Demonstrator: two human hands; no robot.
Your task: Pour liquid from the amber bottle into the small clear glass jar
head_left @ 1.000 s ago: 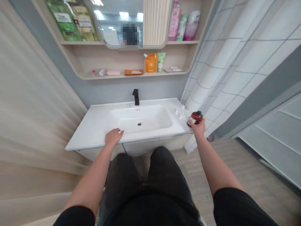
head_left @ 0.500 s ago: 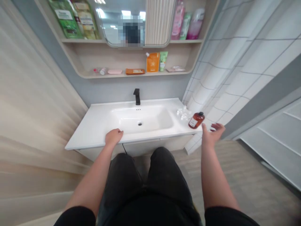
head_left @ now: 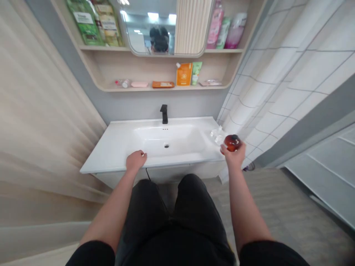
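Observation:
At the right end of the white washbasin counter, my right hand (head_left: 235,155) is wrapped round an amber bottle with a black cap (head_left: 232,142). My fingers and palm cover its lower part and its label. Just to the left of the bottle stand several small clear containers (head_left: 217,135), too blurred to tell their kind. My left hand (head_left: 135,160) rests on the front rim of the washbasin (head_left: 166,159), left of its middle. Its fingers are curled closed, and anything inside them is hidden.
A black faucet (head_left: 164,113) stands behind the basin. Above it, a wall cabinet (head_left: 133,62) with a mirror holds several bottles, an orange pouch (head_left: 184,74) and a green tube (head_left: 196,73). A beige curtain (head_left: 41,122) hangs at the left; tiles (head_left: 266,122) line the right.
My right hand has moved left from beside the amber bottle and closed round it. My left hand stays on the basin rim. The camera view has shifted slightly.

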